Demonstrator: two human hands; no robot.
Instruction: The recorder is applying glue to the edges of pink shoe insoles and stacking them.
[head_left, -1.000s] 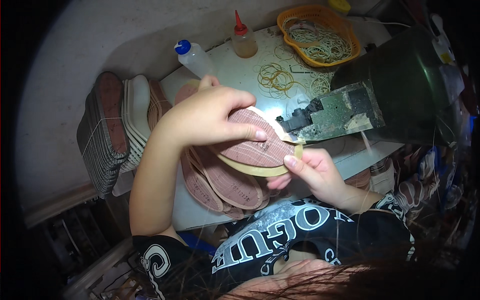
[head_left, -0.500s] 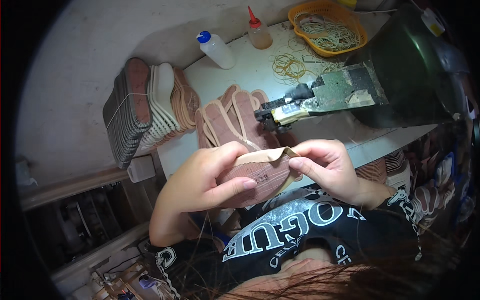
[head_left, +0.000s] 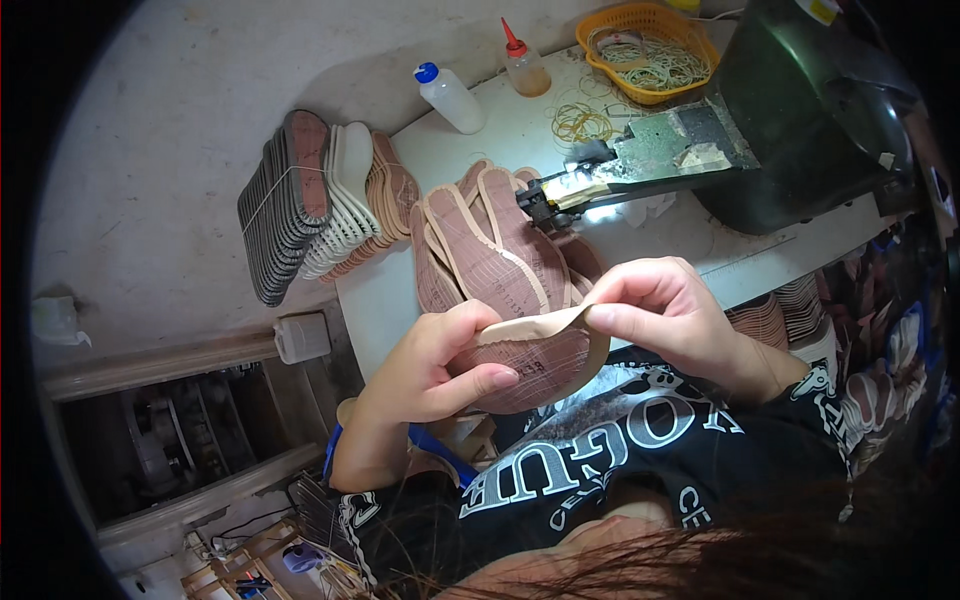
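A single head-worn fisheye view looks steeply down from above the person's own chest, close to the hands (head_left: 560,340), which sit just below the picture's centre. The camera faces forward and down toward the white table (head_left: 480,150), which runs from centre toward 1 o'clock. The dark machine (head_left: 820,110) fills 2 o'clock; the concrete floor (head_left: 170,130) lies at 10 o'clock. Straight edges bend near the dark circular rim.

Left hand (head_left: 435,365) cupped; right hand (head_left: 665,310) pinching.
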